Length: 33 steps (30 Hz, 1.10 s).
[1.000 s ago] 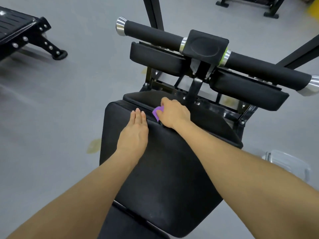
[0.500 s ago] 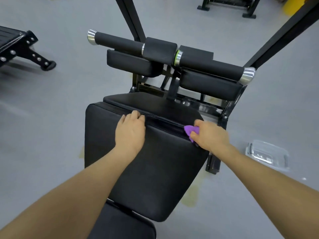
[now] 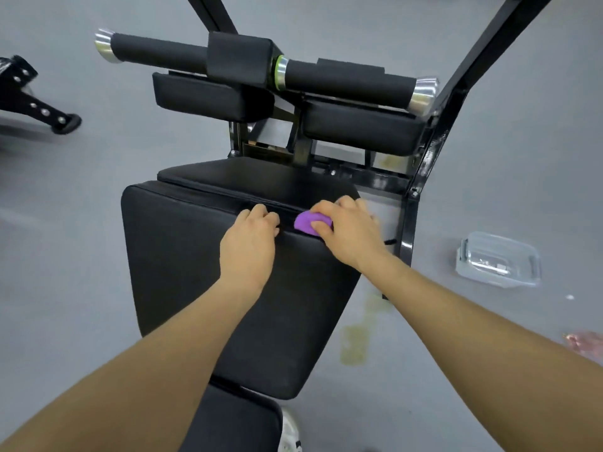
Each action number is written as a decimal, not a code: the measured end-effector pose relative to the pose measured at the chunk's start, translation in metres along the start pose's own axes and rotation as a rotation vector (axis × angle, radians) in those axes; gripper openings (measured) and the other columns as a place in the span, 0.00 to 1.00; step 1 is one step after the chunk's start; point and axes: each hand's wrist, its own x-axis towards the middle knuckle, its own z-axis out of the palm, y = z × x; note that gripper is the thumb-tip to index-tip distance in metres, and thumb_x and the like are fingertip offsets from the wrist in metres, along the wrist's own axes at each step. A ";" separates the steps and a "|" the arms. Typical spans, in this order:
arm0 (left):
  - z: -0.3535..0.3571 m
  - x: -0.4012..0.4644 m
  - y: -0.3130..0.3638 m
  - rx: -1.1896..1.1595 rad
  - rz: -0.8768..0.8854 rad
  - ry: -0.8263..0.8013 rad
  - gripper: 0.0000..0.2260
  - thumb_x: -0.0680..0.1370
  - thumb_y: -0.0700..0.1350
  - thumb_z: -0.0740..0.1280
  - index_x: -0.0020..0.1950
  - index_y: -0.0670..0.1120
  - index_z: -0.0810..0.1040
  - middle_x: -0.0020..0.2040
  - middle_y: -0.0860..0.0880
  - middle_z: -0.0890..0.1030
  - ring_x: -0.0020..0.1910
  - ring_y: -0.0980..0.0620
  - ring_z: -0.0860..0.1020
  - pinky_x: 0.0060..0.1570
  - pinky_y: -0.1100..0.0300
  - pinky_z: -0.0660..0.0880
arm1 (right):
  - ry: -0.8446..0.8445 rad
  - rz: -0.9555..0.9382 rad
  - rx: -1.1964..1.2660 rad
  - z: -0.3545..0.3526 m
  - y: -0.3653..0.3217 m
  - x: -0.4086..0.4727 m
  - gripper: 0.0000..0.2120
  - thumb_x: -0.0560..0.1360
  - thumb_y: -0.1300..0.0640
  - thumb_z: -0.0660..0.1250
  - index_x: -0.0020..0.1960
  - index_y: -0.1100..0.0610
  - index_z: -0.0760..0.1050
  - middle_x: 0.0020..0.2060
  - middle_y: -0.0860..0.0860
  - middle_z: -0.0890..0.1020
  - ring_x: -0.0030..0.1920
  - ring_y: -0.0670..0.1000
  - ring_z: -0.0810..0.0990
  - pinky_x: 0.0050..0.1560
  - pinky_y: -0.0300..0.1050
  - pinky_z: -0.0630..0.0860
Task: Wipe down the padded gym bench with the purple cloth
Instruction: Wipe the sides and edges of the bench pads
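A clear plastic container [image 3: 499,260] lies on the grey floor [image 3: 81,256] at the right. Yellowish stains [image 3: 355,340] mark the floor nearer in. At the far left stands another machine's black bolted foot [image 3: 39,102]. A pink scrap [image 3: 585,342] shows at the right edge.

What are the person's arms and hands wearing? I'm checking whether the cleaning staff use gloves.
Nothing shows on them: the left hand and right hand are bare, without gloves, rings or a watch. Both forearms are bare up to the picture's edge, with no sleeve in view.
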 end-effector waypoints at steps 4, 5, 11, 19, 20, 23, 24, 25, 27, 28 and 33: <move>-0.001 0.002 0.007 0.018 -0.044 0.006 0.10 0.82 0.44 0.57 0.52 0.43 0.77 0.48 0.48 0.73 0.44 0.51 0.68 0.35 0.58 0.63 | 0.078 0.182 0.183 0.001 0.031 -0.016 0.13 0.79 0.51 0.58 0.62 0.50 0.71 0.54 0.55 0.74 0.54 0.56 0.71 0.47 0.45 0.68; -0.001 0.002 0.009 0.014 -0.060 0.016 0.10 0.82 0.43 0.57 0.51 0.42 0.77 0.47 0.48 0.73 0.43 0.52 0.66 0.35 0.58 0.62 | 0.096 0.245 0.277 -0.001 0.039 -0.023 0.12 0.79 0.53 0.58 0.61 0.53 0.71 0.52 0.56 0.76 0.50 0.56 0.73 0.44 0.43 0.67; 0.003 0.001 0.018 -0.034 -0.143 0.042 0.10 0.81 0.41 0.58 0.51 0.40 0.77 0.49 0.45 0.74 0.44 0.50 0.67 0.37 0.57 0.63 | 0.117 0.390 0.668 0.012 0.053 -0.052 0.11 0.81 0.56 0.55 0.61 0.57 0.70 0.46 0.53 0.77 0.41 0.51 0.75 0.42 0.43 0.71; 0.016 -0.075 0.037 -0.220 -0.208 0.002 0.19 0.80 0.42 0.60 0.72 0.44 0.66 0.69 0.49 0.67 0.59 0.46 0.74 0.56 0.52 0.73 | -0.083 0.449 0.769 0.042 0.055 -0.089 0.08 0.80 0.60 0.55 0.57 0.59 0.68 0.46 0.54 0.75 0.46 0.55 0.76 0.49 0.51 0.75; 0.021 -0.088 0.041 -0.230 -0.230 -0.013 0.19 0.80 0.43 0.60 0.72 0.45 0.66 0.69 0.49 0.67 0.59 0.46 0.74 0.56 0.52 0.73 | -0.167 0.434 0.729 0.047 0.055 -0.098 0.08 0.80 0.61 0.56 0.57 0.59 0.68 0.47 0.54 0.75 0.47 0.55 0.76 0.50 0.50 0.74; 0.039 -0.120 0.047 -0.258 -0.303 -0.057 0.19 0.80 0.43 0.61 0.71 0.45 0.67 0.68 0.49 0.68 0.58 0.46 0.75 0.56 0.51 0.73 | -0.222 0.431 0.673 0.057 0.059 -0.115 0.09 0.80 0.60 0.56 0.59 0.57 0.69 0.49 0.54 0.77 0.47 0.54 0.76 0.51 0.48 0.74; 0.044 -0.129 0.048 -0.258 -0.312 -0.071 0.19 0.80 0.43 0.61 0.71 0.45 0.67 0.68 0.49 0.68 0.58 0.47 0.75 0.57 0.51 0.73 | -0.160 0.454 0.711 0.057 0.061 -0.115 0.10 0.80 0.60 0.55 0.60 0.57 0.68 0.50 0.55 0.77 0.48 0.55 0.76 0.53 0.50 0.75; 0.050 -0.138 0.048 -0.253 -0.314 -0.084 0.19 0.80 0.43 0.61 0.71 0.45 0.67 0.68 0.49 0.68 0.59 0.47 0.74 0.57 0.52 0.73 | -0.083 0.480 0.774 0.058 0.061 -0.112 0.10 0.80 0.59 0.54 0.60 0.56 0.67 0.51 0.56 0.77 0.49 0.56 0.77 0.55 0.54 0.75; 0.061 -0.154 0.046 -0.243 -0.325 -0.108 0.20 0.80 0.44 0.61 0.72 0.46 0.66 0.68 0.49 0.68 0.59 0.47 0.74 0.58 0.52 0.72 | 0.017 0.491 0.897 0.061 0.057 -0.105 0.12 0.80 0.59 0.54 0.63 0.55 0.66 0.53 0.55 0.77 0.52 0.57 0.78 0.57 0.57 0.75; 0.066 -0.161 0.044 -0.241 -0.333 -0.120 0.20 0.80 0.44 0.61 0.72 0.46 0.66 0.68 0.49 0.68 0.60 0.47 0.73 0.58 0.52 0.72 | 0.032 0.480 0.932 0.065 0.052 -0.103 0.14 0.80 0.59 0.54 0.65 0.54 0.65 0.54 0.53 0.77 0.53 0.57 0.78 0.57 0.56 0.75; 0.091 -0.195 0.030 -0.226 -0.363 -0.181 0.20 0.80 0.43 0.60 0.72 0.45 0.66 0.68 0.49 0.67 0.61 0.47 0.72 0.58 0.52 0.72 | 0.103 0.440 0.941 0.099 0.036 -0.115 0.19 0.80 0.63 0.52 0.69 0.52 0.61 0.59 0.53 0.75 0.55 0.53 0.76 0.53 0.45 0.72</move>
